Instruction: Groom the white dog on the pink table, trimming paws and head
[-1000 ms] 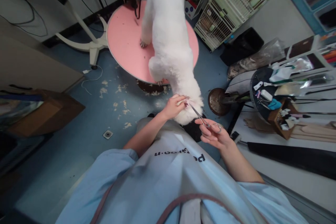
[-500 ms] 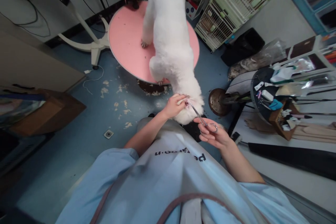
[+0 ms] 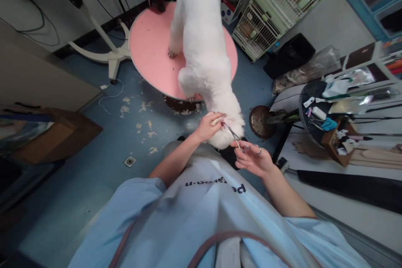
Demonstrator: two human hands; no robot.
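Note:
A white, close-clipped dog (image 3: 205, 37) stands on a round pink table, its fluffy head reaching over the near edge towards me. My left hand (image 3: 210, 126) is closed on the dog's ear at the side of the head, where a dark reddish spot shows by the fingertips. A small pale patch at these fingers is too small to identify. In my right hand (image 3: 253, 159) is a slim metal hemostat (image 3: 235, 134), fingers at its ring handles. Its handles are spread, and the tips reach the reddish spot at the ear.
The dog stands on the pink grooming table (image 3: 150, 46). Hair clippings (image 3: 146, 106) litter the blue floor. To the right, a round dark side table (image 3: 309, 119) carries small tools and a wooden box (image 3: 337, 146). Wire cages (image 3: 260, 29) stand behind, and a white wheeled stand (image 3: 113, 56) is at left.
The hemostat's handles have spread apart, and its tips remain at the ear. My right hand has shifted slightly left. My left hand keeps its hold on the ear.

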